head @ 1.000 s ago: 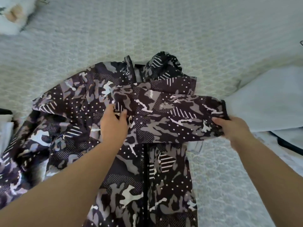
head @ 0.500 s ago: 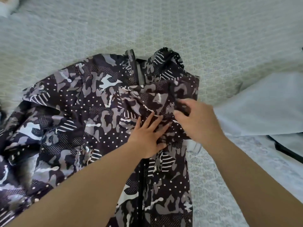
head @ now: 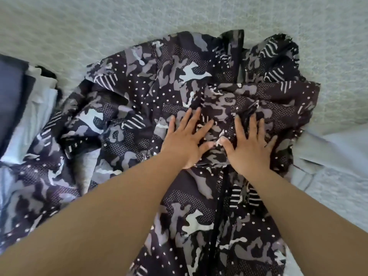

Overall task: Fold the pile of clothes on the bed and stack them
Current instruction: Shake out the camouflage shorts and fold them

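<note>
A black, grey and white camouflage jacket with a front zipper lies spread on the bed, its right sleeve folded in across the chest. My left hand lies flat on the chest with fingers spread and straight. My right hand lies flat beside it on the folded-in sleeve, fingers also spread. The two thumbs nearly touch. The jacket's left sleeve trails off crumpled toward the lower left.
The bed has a pale textured cover. Folded dark and light garments sit at the left edge. A pale blue garment lies at the right, partly under the jacket.
My right hand carried the sleeve cuff leftward over the chest and let it go. Both hands now press flat on the folded sleeve. The view has shifted right.
</note>
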